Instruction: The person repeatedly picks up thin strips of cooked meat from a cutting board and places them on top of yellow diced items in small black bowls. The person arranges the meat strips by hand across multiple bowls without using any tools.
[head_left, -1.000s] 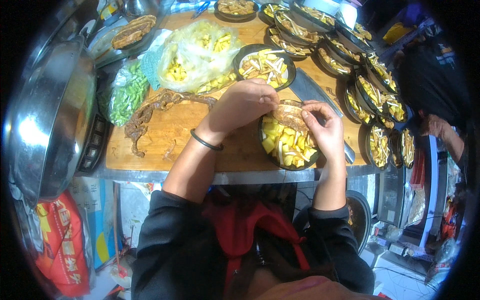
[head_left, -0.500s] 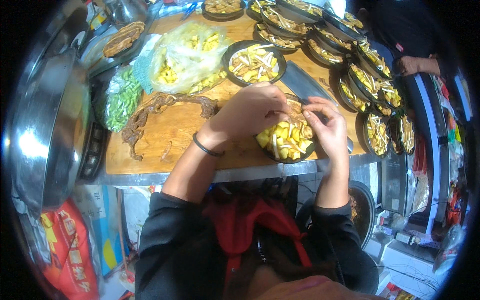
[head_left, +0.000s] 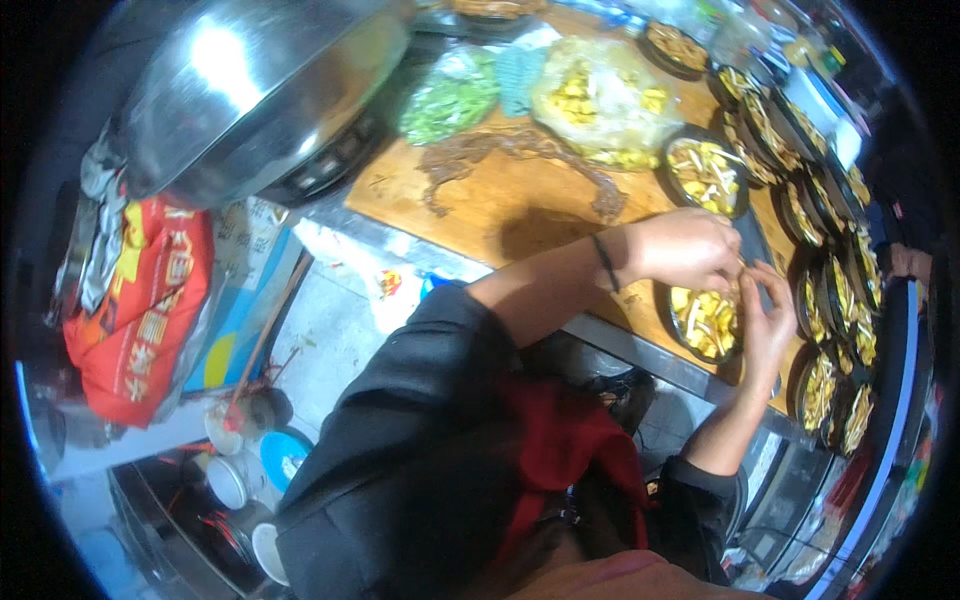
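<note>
My left hand, with a dark band on its wrist, reaches across above a small black bowl. Opposite it, my right hand has thumb and fingers drawn together. The fingertips of both hands meet over the bowl, pinched at something too small and blurred to make out. Yellow chunks and pale strips fill the bowl, which sits near the front edge of the wooden board. Just beyond my hands stands a second filled bowl. A cleaver's dark blade lies partly hidden behind my hands.
A long brown meat strip curves over the board. Behind it are a clear bag of yellow chunks, a teal cloth and a bag of green vegetables. Stacked filled bowls crowd the right; a large metal vessel stands left.
The view has swung left and tilted, so the board and my hands appear farther right. Both hands stay together over the same bowl; the brown piece near the fingertips no longer shows clearly.
</note>
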